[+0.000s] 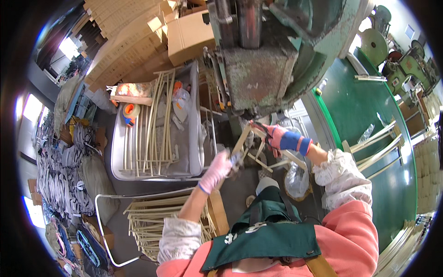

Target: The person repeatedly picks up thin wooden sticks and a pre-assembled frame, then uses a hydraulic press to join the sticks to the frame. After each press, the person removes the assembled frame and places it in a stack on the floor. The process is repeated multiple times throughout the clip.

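My left hand (218, 169), in a pale pink glove, is closed round a cream-coloured flat bar (240, 140). The bar's upper end reaches toward my right hand, just below the head of a large green press. Something grey and blurred (236, 159) lies at my left fingertips; I cannot make out what it is. My right hand (278, 138) wears a pink glove with dark fingers and a blue cuff. Its fingers are bent over the top of a second cream bar (294, 158), which slants down to the right. Whether the two bars are joined is hidden.
The press's worn metal head (258, 76) stands straight ahead. At left, a grey padded tray (191, 138) holds long cream strips, a tape roll (131, 111) and a box. More strips (152, 226) are piled below it. A green table (350, 101) stands at right, cardboard boxes (189, 39) behind.
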